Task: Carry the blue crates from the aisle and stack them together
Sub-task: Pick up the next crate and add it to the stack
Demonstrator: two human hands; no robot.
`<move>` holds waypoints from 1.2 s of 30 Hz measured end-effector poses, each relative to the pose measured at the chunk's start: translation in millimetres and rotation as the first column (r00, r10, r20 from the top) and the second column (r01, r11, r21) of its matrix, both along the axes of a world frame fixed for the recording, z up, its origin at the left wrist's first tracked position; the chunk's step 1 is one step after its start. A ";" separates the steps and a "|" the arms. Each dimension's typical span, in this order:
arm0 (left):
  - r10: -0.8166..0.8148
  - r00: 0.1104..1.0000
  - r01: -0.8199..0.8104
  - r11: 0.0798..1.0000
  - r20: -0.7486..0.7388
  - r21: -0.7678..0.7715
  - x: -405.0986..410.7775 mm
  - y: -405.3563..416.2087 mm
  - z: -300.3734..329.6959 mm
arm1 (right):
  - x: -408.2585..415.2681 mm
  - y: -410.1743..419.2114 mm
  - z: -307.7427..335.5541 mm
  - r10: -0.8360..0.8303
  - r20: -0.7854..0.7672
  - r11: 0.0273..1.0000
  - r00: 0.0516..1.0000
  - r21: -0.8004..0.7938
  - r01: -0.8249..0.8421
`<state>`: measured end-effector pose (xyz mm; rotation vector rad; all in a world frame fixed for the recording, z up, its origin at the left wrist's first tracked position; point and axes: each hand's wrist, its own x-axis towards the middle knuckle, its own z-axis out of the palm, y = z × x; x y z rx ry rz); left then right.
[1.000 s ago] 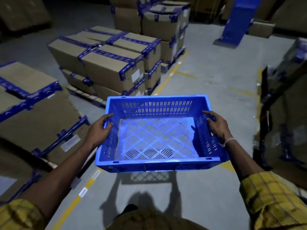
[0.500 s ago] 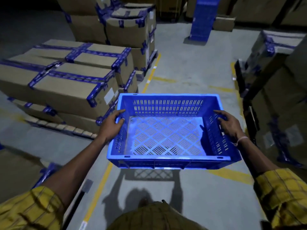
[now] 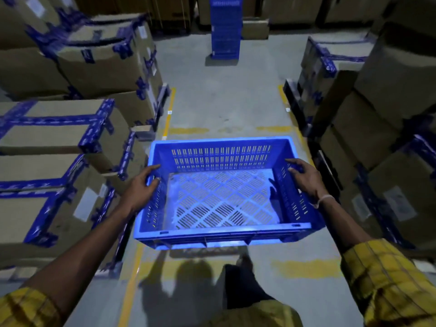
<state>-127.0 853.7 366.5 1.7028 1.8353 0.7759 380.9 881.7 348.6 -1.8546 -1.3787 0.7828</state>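
Note:
I hold an empty blue slotted crate [image 3: 221, 234] level in front of me, above the grey floor. My left hand [image 3: 141, 187] grips its left rim and my right hand [image 3: 306, 178] grips its right rim, thumbs inside. Straight ahead at the far end of the aisle stands a tall stack of blue crates [image 3: 225, 27] on the floor.
Pallets of taped cardboard boxes [image 3: 59, 166] line the left side, and more boxes [image 3: 377, 128] line the right. Yellow floor lines [image 3: 168, 114] mark the aisle between them. A small carton [image 3: 256, 29] sits beside the crate stack. My foot [image 3: 245, 263] shows below the crate.
I have turned and walked on with the crate; the aisle now lies straight ahead and the blue stack has moved to the centre. Both hands keep their grip.

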 end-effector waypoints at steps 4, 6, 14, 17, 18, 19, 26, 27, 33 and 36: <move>-0.029 0.999 0.029 0.999 -0.022 -0.016 28.9 104.8 -11.2 | 24.9 97.6 2.5 -0.004 0.002 1.000 1.000 -0.017 0.004; -0.029 0.999 0.029 1.000 -0.017 0.002 44.5 152.3 -2.5 | 37.6 142.2 14.1 0.009 0.033 1.000 0.999 -0.024 -0.008; -0.010 1.000 0.010 1.000 -0.018 0.015 71.8 333.4 18.6 | 65.7 316.2 59.1 0.008 0.088 1.000 0.996 -0.025 -0.006; -0.025 1.000 0.025 0.999 -0.006 0.022 79.4 405.0 16.9 | 66.1 383.4 63.3 0.005 0.078 1.000 0.997 -0.028 -0.003; -0.035 0.999 0.035 0.999 -0.011 0.033 81.4 429.7 14.4 | 67.6 407.6 61.2 0.005 0.076 0.999 0.997 -0.033 -0.003; -0.044 0.999 0.045 0.998 -0.018 0.037 83.0 455.8 12.2 | 68.8 432.8 58.3 0.012 0.087 0.999 0.996 -0.036 -0.009; -0.077 0.997 0.076 0.997 0.025 0.018 72.7 659.4 -17.8 | 63.3 619.8 33.6 -0.003 0.114 0.999 0.994 -0.051 0.009; -0.085 0.996 0.085 0.996 0.032 0.007 71.3 685.8 -17.1 | 61.2 643.0 34.3 -0.004 0.115 0.998 0.993 -0.063 0.011; -0.149 0.989 0.149 0.989 -0.019 -0.006 61.7 846.9 3.4 | 51.0 787.0 44.8 -0.048 0.073 0.998 0.996 -0.048 0.052; -0.162 0.986 0.162 0.987 -0.034 -0.008 58.6 925.6 6.6 | 54.1 861.9 45.6 -0.047 0.055 0.997 0.997 -0.051 0.050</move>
